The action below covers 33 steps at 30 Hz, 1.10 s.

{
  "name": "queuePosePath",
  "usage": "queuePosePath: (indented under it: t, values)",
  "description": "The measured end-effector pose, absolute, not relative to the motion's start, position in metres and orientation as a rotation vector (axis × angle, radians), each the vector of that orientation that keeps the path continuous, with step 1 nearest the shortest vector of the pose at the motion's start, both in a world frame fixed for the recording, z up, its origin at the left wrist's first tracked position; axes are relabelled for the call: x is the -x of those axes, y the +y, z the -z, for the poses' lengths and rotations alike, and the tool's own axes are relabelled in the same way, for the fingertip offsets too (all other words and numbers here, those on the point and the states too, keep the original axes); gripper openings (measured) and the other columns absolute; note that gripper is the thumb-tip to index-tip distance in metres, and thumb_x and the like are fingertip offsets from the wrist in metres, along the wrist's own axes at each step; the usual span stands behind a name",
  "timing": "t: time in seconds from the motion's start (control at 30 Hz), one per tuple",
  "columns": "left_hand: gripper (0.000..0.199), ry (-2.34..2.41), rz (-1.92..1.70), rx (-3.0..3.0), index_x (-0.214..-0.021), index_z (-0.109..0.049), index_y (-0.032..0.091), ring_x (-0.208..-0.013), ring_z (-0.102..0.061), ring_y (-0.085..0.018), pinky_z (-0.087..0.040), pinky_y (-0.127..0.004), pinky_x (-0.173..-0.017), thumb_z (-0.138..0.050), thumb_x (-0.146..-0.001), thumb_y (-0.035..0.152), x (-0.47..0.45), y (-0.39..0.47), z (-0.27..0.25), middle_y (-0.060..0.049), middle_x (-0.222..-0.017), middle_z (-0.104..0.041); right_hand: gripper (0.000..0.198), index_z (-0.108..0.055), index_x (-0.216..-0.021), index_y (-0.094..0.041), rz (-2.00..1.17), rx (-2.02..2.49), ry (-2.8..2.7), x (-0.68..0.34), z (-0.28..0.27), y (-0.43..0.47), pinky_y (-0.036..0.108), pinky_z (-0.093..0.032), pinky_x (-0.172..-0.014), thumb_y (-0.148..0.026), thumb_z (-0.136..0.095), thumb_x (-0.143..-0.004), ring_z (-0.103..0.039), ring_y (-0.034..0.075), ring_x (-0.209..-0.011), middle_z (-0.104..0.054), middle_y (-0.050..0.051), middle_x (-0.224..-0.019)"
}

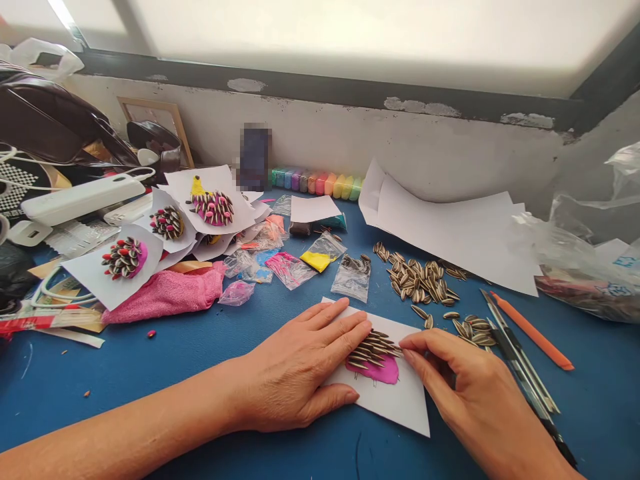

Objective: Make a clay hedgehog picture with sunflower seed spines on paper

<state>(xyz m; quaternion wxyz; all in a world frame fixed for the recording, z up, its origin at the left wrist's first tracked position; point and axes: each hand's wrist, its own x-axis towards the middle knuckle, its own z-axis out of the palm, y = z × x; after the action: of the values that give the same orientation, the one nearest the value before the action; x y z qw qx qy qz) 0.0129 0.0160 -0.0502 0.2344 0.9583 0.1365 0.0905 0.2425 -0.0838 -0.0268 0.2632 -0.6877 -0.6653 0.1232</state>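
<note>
A white paper (407,407) lies on the blue table, bearing a flattened patch of magenta clay (387,372). Rows of striped sunflower seeds (374,347) stick out of the clay, and small drawn legs show below it. My left hand (313,357) rests flat on the paper's left part, fingers stretched over the edge of the seeds. At the seeds' right end, my right hand (453,373) pinches thumb and forefinger on a sunflower seed (401,349), mostly covered by the fingertips. Loose sunflower seeds (420,277) are piled just beyond the paper.
Pens (520,360) and an orange clay knife (533,330) lie at right. Clay bags (320,253), a pink cloth (165,293) and finished seed-and-clay pictures (125,260) spread leftward. White sheets (450,227) and a clay color row (320,183) sit by the wall.
</note>
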Motion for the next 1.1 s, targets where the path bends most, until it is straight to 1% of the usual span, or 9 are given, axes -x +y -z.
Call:
queuePosePath:
  t: [0.23,0.4,0.67,0.93,1.1]
  values:
    - [0.076,0.376,-0.225,-2.644,-0.159,-0.02,0.016,-0.152,-0.022,-0.035,-0.024,-0.055,-0.123,-0.054,-0.099,0.047,-0.0122,0.0154,0.0494,-0.011,-0.162,-0.033,0.018,-0.07,-0.082,-0.029,-0.356,1.878,-1.766,-0.2439,0.0253,-0.0855,0.021,-0.05,-0.055,-0.033,-0.056,-0.093,-0.067,0.011,-0.062,-0.072,-0.005,-0.076]
    - [0.075,0.379,-0.214,-2.656,-0.158,-0.021,0.013,-0.152,-0.022,-0.036,-0.024,-0.054,-0.123,-0.053,-0.099,0.047,-0.0128,0.0158,0.05,-0.012,-0.162,-0.032,0.019,-0.07,-0.083,-0.029,-0.4,1.895,-1.778,-0.2431,0.0287,-0.0857,0.022,-0.05,-0.057,-0.033,-0.054,-0.094,-0.067,0.012,-0.066,-0.071,-0.004,-0.078]
    - [0.076,0.375,-0.241,-2.628,-0.159,-0.019,0.017,-0.152,-0.022,-0.036,-0.023,-0.055,-0.123,-0.055,-0.099,0.045,-0.0132,0.0163,0.0504,-0.013,-0.162,-0.033,0.019,-0.069,-0.085,-0.027,-0.457,1.884,-1.8,-0.2402,0.0265,-0.0863,0.026,-0.05,-0.06,-0.033,-0.054,-0.094,-0.066,0.014,-0.067,-0.071,-0.002,-0.079]
    - [0.077,0.378,-0.257,-2.617,-0.16,-0.017,0.02,-0.152,-0.022,-0.036,-0.024,-0.055,-0.122,-0.055,-0.099,0.045,-0.0118,0.0155,0.0515,-0.012,-0.162,-0.034,0.019,-0.067,-0.083,-0.026,-0.298,1.828,-1.9,-0.2368,0.0266,-0.0838,0.024,-0.048,-0.058,-0.027,-0.053,-0.095,-0.065,0.013,-0.066,-0.068,-0.002,-0.076]
    - [0.077,0.379,-0.256,-2.61,-0.16,-0.016,0.02,-0.152,-0.022,-0.036,-0.024,-0.056,-0.122,-0.055,-0.099,0.045,-0.0125,0.0158,0.0524,-0.012,-0.162,-0.034,0.023,-0.066,-0.081,-0.026,-0.232,1.821,-1.957,-0.2371,0.0274,-0.0825,0.023,-0.048,-0.057,-0.025,-0.05,-0.097,-0.063,0.013,-0.065,-0.066,-0.001,-0.074]
